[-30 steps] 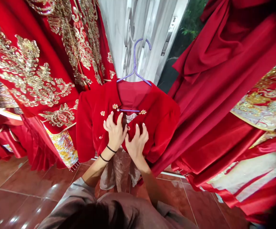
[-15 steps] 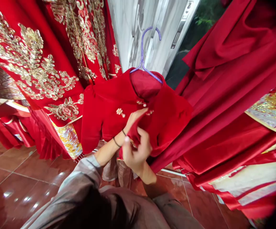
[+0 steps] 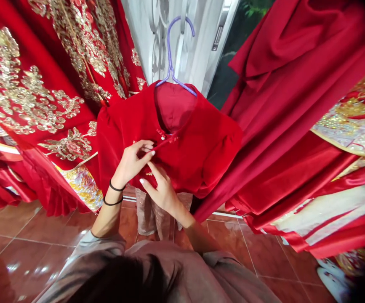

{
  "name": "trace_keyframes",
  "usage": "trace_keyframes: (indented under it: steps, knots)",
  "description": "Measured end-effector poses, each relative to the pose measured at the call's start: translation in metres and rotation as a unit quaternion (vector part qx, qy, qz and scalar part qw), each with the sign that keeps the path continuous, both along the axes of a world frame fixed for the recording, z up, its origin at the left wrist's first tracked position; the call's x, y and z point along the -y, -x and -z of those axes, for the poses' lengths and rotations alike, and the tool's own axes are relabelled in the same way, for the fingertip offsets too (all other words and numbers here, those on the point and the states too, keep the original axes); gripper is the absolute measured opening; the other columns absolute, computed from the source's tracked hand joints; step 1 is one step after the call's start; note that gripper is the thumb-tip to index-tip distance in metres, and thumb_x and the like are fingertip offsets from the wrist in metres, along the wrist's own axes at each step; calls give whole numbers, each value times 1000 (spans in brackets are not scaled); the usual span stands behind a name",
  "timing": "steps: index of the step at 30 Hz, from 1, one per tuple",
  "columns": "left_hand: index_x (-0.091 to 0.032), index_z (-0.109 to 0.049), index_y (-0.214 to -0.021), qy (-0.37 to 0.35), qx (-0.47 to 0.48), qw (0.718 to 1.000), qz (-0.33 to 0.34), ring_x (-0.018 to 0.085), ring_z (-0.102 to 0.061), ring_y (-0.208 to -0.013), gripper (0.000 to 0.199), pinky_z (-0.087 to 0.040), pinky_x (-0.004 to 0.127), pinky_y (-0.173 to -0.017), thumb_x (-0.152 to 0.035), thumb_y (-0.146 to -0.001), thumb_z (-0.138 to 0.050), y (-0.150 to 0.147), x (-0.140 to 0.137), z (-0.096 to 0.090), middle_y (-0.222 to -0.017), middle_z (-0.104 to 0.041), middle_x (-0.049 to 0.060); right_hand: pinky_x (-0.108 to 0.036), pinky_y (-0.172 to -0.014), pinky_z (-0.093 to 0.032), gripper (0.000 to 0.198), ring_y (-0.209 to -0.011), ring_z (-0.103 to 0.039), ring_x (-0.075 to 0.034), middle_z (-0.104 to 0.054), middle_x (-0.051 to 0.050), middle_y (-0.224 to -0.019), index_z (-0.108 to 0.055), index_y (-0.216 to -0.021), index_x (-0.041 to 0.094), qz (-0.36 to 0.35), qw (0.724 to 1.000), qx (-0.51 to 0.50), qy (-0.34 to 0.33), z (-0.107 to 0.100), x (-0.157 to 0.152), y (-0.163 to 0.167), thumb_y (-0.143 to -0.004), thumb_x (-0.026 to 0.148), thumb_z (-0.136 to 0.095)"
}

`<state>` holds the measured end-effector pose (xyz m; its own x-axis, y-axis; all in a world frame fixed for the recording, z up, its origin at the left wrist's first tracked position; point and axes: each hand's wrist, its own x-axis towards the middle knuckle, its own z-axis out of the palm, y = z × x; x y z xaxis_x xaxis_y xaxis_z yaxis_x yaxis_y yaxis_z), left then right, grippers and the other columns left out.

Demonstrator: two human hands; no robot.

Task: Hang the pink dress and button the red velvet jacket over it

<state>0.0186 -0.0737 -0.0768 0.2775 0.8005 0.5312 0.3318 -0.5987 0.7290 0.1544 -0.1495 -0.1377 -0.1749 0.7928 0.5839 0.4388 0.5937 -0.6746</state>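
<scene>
A short red velvet jacket (image 3: 188, 164) with small beaded buttons hangs in front of me on a purple hanger (image 3: 170, 50). Its neck stands wide and shows a smooth red lining (image 3: 172, 107). My left hand (image 3: 133, 164), with two black bands at the wrist, pinches the jacket's front edge just below the neckline. Close beneath it is my right hand (image 3: 161, 191), its index finger and thumb spread apart over the cloth beside a beaded button (image 3: 150, 174). The right index tip nearly meets my left thumb. Some fingertips are hidden by cloth.
Red gowns with gold sequins (image 3: 65, 105) hang on the left. A plain dark red garment (image 3: 280, 109) and beaded skirts (image 3: 349, 118) crowd the right. Behind the hanger stands a pale door with metal handles (image 3: 182, 17). Reddish tiles (image 3: 226, 240) cover the floor.
The view has shifted, so the jacket sits further left. My hands have moved apart from their overlapped position; the right hand has turned, and its thumb and index now spread below the left hand.
</scene>
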Motion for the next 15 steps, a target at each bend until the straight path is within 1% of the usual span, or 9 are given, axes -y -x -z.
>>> trace_keyframes:
  steps: [2,3,4,5,7,8,10,12,15]
  knots:
    - [-15,-68,-88,-1,9,999,-51,17,-65,-74,24,-51,29,-73,-38,-83,-63,6,1,5,-83,-71,5,-32,-98,-50,36,-106,-65,-19,-71,-11,-112,-67,-112,17,49,992,-75,90,38,9,-8,-91,42,-51]
    - [-16,-67,-82,-2,15,998,-62,16,-62,-68,22,-49,27,-67,-38,-84,-62,9,1,6,-76,-69,4,-31,-85,-53,33,-88,-67,-19,-73,-8,-91,-69,-95,18,89,978,-117,149,59,13,-16,-89,45,-52]
    - [-17,-66,-78,-4,20,998,-67,15,-60,-65,21,-47,26,-65,-37,-83,-63,12,1,6,-73,-68,3,-29,-72,-52,35,-72,-64,-18,-67,-5,-71,-65,-79,18,136,954,-164,211,79,15,-28,-85,50,-53]
    - [-17,-66,-76,-5,24,997,-69,14,-59,-64,21,-47,26,-65,-37,-82,-64,14,1,4,-72,-68,2,-28,-63,-49,39,-65,-60,-17,-61,-3,-63,-60,-74,18,169,937,-192,239,98,17,-41,-84,53,-48]
    - [-17,-66,-77,-14,32,997,-74,14,-59,-66,20,-47,26,-67,-36,-82,-64,19,3,-2,-74,-69,3,-26,-57,-45,44,-62,-58,-17,-54,-2,-60,-51,-67,20,191,916,-228,271,123,16,-72,-87,56,-36]
    - [-17,-67,-77,-23,36,996,-79,14,-60,-67,20,-47,26,-67,-36,-82,-65,20,4,-6,-75,-69,3,-26,-57,-44,45,-66,-59,-17,-54,-2,-62,-47,-66,20,184,912,-239,278,130,14,-87,-89,55,-30]
    - [-17,-68,-78,-40,40,994,-91,14,-60,-67,22,-47,25,-67,-38,-82,-65,21,3,-13,-76,-70,3,-28,-62,-46,45,-75,-61,-17,-55,-4,-66,-41,-65,22,167,905,-261,291,135,11,-113,-92,52,-22]
    - [-17,-69,-78,-53,38,993,-100,14,-59,-67,23,-47,25,-67,-39,-81,-65,20,0,-16,-75,-70,3,-30,-69,-48,40,-82,-60,-17,-56,-5,-70,-37,-67,23,164,899,-281,294,137,10,-127,-94,50,-22]
    - [-17,-69,-74,-62,8,989,-136,14,-60,-65,23,-46,25,-66,-38,-82,-63,15,-9,-11,-71,-69,3,-32,-71,-48,36,-73,-55,-16,-49,0,-64,-31,-67,24,202,884,-301,295,147,7,-130,-91,50,-33]
